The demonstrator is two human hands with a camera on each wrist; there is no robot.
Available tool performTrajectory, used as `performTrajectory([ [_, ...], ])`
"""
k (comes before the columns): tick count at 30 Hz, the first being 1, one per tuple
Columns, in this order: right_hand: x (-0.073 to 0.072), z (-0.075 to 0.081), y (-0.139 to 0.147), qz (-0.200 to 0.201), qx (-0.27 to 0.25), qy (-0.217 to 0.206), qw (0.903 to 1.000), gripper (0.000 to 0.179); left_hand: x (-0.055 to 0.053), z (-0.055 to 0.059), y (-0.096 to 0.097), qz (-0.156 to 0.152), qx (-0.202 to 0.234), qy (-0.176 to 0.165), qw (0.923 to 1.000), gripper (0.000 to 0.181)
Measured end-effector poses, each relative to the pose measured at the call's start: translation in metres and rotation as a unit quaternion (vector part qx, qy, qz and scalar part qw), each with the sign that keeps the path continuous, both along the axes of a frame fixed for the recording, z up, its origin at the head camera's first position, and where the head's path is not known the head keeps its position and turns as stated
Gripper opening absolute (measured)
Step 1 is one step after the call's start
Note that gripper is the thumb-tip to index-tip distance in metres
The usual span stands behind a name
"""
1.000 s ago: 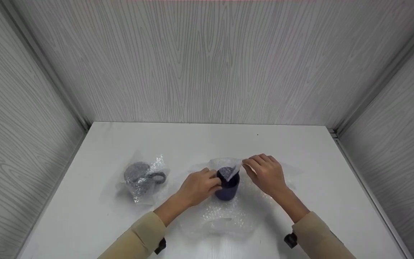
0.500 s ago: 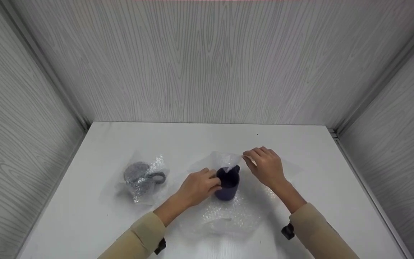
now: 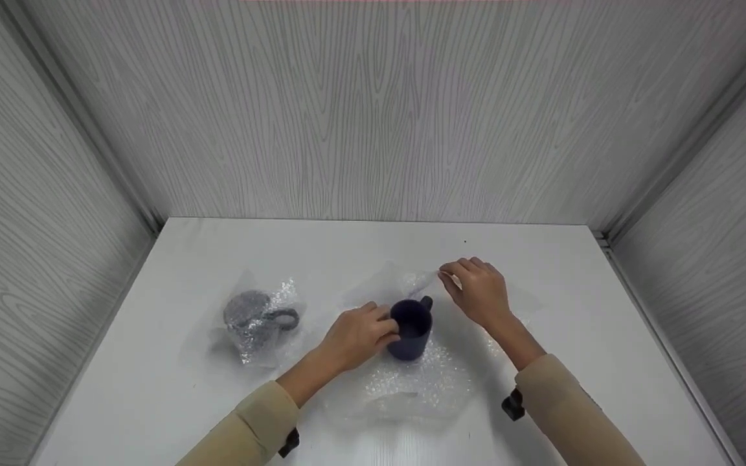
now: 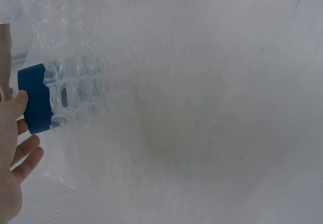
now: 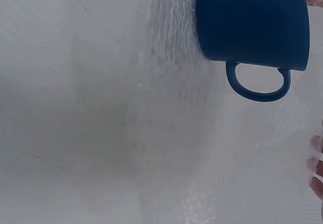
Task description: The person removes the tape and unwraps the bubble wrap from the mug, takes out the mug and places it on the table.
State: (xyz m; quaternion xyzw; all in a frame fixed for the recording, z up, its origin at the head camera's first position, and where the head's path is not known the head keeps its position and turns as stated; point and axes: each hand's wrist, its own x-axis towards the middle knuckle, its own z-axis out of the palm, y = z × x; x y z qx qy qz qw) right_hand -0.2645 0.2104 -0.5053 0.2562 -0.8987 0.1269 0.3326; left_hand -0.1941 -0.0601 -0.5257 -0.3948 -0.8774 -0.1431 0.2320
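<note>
A dark blue mug (image 3: 410, 343) stands upright on a spread sheet of bubble wrap (image 3: 415, 388), its handle pointing to the far right. My left hand (image 3: 359, 336) pinches the mug's near-left rim between thumb and fingers. In the left wrist view, bubble wrap covers the lower part of the mug (image 4: 36, 100). Beyond the mug to the right, my right hand (image 3: 478, 294) pinches an edge of the wrap and holds it away from the cup. The right wrist view shows the mug (image 5: 252, 27) with its side and handle uncovered, the right fingertips (image 5: 316, 166) at the edge.
To the left on the white table (image 3: 217, 252) lies a second mug (image 3: 250, 314), wrapped in bubble wrap, its handle showing through. Grey wood-patterned panels (image 3: 373, 116) rise behind the table and on both sides.
My right hand has drawn the wrap up and away from the mug's mouth, toward the far side, so the rim and handle now show. The left hand has stayed on the rim.
</note>
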Motion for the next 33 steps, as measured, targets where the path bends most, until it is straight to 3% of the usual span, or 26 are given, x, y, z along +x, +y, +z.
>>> performTrajectory([
  [11, -0.015, -0.006, 0.001, -0.017, -0.005, -0.019, 0.9997, 0.010, -0.001, -0.001, 0.000, 0.001, -0.006, -0.012, 0.9999, 0.011],
  [22, -0.027, -0.007, -0.002, -0.047, -0.035, -0.094, 0.9938, 0.012, 0.000, -0.001, 0.000, 0.005, -0.021, 0.004, 0.9998, 0.012],
  [33, -0.039, -0.008, -0.010, -0.074, -0.043, -0.128, 0.9881, 0.014, 0.000, -0.001, 0.000, 0.002, -0.009, 0.005, 0.9999, 0.012],
])
